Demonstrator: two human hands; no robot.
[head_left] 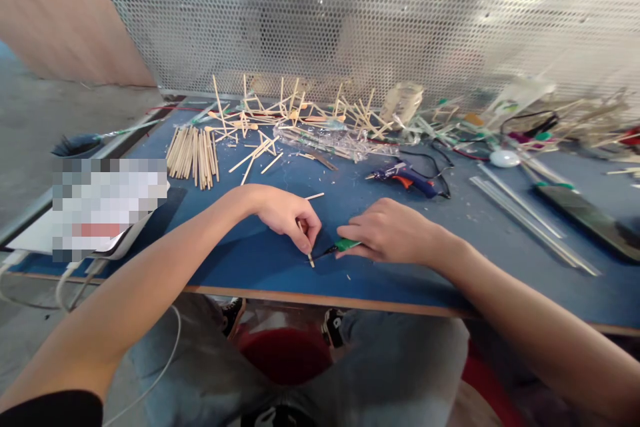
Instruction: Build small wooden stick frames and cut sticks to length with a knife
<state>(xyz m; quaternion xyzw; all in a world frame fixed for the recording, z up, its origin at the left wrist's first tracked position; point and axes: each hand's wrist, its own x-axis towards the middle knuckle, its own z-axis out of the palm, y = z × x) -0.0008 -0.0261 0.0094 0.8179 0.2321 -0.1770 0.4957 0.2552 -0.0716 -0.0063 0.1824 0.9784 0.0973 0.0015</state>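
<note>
My left hand [289, 215] pinches a short wooden stick [311, 257] upright against the blue table [260, 257], fingers closed on it. My right hand [387, 232] is closed on a green-handled cutter [346, 245], and the cutter's dark tip meets the stick near its lower end. Both hands rest near the table's front edge, close together.
A pile of wooden sticks [193, 157] lies at the left, glued stick frames [280, 113] at the back by the mesh wall. A blue glue gun [404, 178] with a black cord sits behind my right hand. Clear rods [530, 220] and a dark slab [590, 220] lie right; a tablet [107, 210] left.
</note>
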